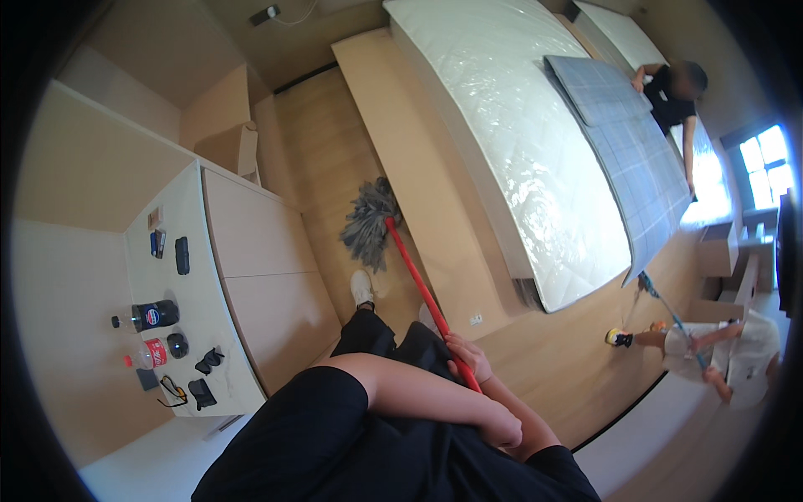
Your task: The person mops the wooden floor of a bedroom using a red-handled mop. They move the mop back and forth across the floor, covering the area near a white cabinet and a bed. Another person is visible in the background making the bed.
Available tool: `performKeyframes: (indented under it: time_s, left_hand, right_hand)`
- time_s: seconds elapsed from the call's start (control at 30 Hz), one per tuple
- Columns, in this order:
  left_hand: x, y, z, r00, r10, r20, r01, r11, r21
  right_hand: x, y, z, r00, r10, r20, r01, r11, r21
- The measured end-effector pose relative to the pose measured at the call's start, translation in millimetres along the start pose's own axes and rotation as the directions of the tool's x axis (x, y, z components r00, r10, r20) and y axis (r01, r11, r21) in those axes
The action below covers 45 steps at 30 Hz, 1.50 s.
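My right hand (469,359) grips the red handle (417,273) of a mop. The mop's grey strand head (370,223) lies on the wood-look floor, against the base of a low wooden bed platform. My left forearm crosses in front of me over the upper handle. My left hand (504,429) is curled in line with the handle's upper end, close to my right forearm; its fingers and that end are hidden. One white shoe (361,288) of mine stands just behind the mop head.
A plastic-wrapped mattress (514,125) lies on the platform (408,150). One person (671,100) handles a grey-blue checked mat (640,150); another (746,364) holds a blue pole (680,323). At left, a white-topped cabinet (216,351) bears cola bottles (157,315), sunglasses (209,361) and small items.
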<state>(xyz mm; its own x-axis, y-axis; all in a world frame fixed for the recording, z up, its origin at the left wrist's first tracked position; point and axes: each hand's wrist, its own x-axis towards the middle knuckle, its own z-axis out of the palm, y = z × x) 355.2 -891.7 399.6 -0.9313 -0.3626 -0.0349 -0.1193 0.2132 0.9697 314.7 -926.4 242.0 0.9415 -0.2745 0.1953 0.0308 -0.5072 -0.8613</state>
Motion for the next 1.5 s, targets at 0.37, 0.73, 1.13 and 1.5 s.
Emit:
performKeyframes:
  time_s: [0.37,0.73,1.13,1.5]
  left_hand:
    - [-262,-21,-61,0.902,-0.222,-0.37,0.313,0.928,0.204]
    - [-428,-4,-68,0.163,0.272,-0.948,0.535,0.783,0.316]
    - [-464,-18,-109,0.527,0.251,-0.812,0.217,0.884,0.414]
    - [-560,-70,-244,0.373,-0.146,-0.916,0.605,0.787,0.121]
  right_hand:
    - [233,24,85,0.992,0.026,0.126,-0.009,0.991,-0.136]
    - [336,-103,79,0.249,0.73,0.637,-0.87,-0.121,0.479]
    - [370,-101,74,0.143,0.645,0.751,-0.77,-0.404,0.494]
    - [552,28,69,0.3,0.357,0.885,-0.719,-0.525,0.456]
